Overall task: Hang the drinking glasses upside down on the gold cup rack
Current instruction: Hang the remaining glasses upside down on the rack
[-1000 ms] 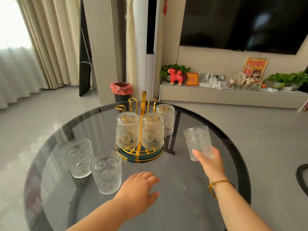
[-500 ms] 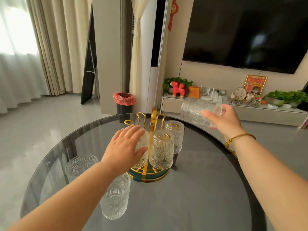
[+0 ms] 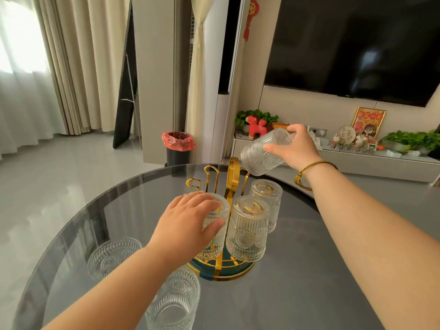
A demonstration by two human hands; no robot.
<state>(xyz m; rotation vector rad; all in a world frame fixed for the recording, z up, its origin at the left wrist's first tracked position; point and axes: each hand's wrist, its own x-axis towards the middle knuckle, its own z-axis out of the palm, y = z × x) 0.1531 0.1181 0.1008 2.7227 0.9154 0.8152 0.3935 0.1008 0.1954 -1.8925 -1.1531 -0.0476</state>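
1. Above the gold rack (image 3: 228,177), the right hand (image 3: 296,148) grips a ribbed glass (image 3: 263,152) around its base end, fingers wrapped on the wall; the glass is in the air, just above the far-side pegs.
2. Its long axis lies tilted, about halfway between level and upright: the mouth points down and to the left toward the rack, the base up and to the right into the palm.
3. Down at the near left peg, the left hand (image 3: 190,225) rests on a hung glass (image 3: 214,225), palm over its upturned base and thumb against the side; it looks like a steadying hold.
4. Two more glasses hang mouth-down: a front one (image 3: 247,229) and a back one (image 3: 267,202).
5. Two bare pegs (image 3: 210,177) show at the back left, and one seems to sit under the held glass.
6. Two glasses wait on the counter (image 3: 309,270): one at the left (image 3: 112,256) and one nearest (image 3: 175,298), partly behind the left forearm.
7. To do this step well, I judge the wrist should finish turning until the axis is upright, mouth straight down.
8. Then centre the mouth over a free peg and lower gently, so glass does not knock glass or the rack's handle.
9. Keeping the left hand on the rack side should stop it sliding on the smooth counter.
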